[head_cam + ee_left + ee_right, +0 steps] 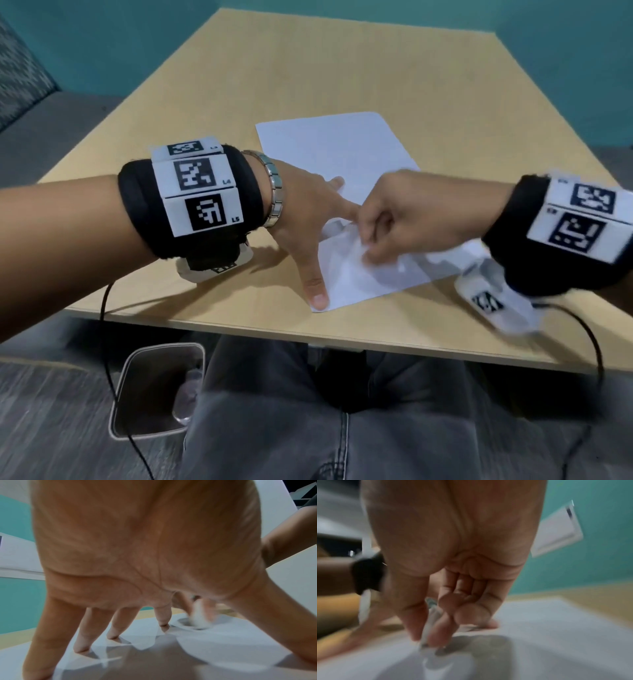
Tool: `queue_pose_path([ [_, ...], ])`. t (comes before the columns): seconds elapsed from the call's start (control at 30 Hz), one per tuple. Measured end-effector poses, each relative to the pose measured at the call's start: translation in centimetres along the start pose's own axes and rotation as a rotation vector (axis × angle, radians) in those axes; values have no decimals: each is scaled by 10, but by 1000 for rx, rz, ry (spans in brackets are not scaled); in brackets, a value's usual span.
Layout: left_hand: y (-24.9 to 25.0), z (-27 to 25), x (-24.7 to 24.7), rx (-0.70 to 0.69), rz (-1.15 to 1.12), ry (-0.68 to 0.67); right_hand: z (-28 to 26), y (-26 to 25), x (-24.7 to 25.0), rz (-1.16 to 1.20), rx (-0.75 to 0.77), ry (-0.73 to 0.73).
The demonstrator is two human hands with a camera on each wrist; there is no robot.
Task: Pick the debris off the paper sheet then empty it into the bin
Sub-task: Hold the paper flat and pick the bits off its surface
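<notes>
A white paper sheet [335, 150] lies on the wooden table [239, 85]. My left hand [310, 233] is spread flat on the sheet's near left part, straight fingers pressing it down, thumb at the near corner. In the left wrist view its fingertips [113, 635] touch the paper [223, 642]. My right hand [368, 246], blurred, pinches a small whitish piece of debris [363, 253] just above the sheet. The right wrist view shows thumb and forefinger [426, 639] closed on that piece [429, 626]. The same piece [199, 619] shows in the left wrist view.
An open grey bin [161, 347] stands on the floor below the table's near edge, left of my knees, with pale scraps [186, 394] inside. Black cables [106, 342] hang from both wrists. A teal wall [513, 20] backs the table.
</notes>
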State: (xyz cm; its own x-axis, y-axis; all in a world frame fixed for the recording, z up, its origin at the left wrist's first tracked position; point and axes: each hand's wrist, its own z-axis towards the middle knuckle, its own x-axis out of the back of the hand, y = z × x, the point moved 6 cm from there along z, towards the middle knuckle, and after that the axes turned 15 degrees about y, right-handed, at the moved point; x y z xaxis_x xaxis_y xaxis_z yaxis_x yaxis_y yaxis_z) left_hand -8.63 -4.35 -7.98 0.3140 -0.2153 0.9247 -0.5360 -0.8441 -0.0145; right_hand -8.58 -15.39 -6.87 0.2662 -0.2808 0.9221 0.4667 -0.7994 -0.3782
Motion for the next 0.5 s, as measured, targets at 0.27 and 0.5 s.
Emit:
queue_pose_path([
  [0.27, -1, 2, 0, 16, 6, -18, -3, 2, 0, 74, -11, 11],
  [0.5, -1, 1, 0, 21, 15, -22, -6, -2, -9, 123, 1, -85],
])
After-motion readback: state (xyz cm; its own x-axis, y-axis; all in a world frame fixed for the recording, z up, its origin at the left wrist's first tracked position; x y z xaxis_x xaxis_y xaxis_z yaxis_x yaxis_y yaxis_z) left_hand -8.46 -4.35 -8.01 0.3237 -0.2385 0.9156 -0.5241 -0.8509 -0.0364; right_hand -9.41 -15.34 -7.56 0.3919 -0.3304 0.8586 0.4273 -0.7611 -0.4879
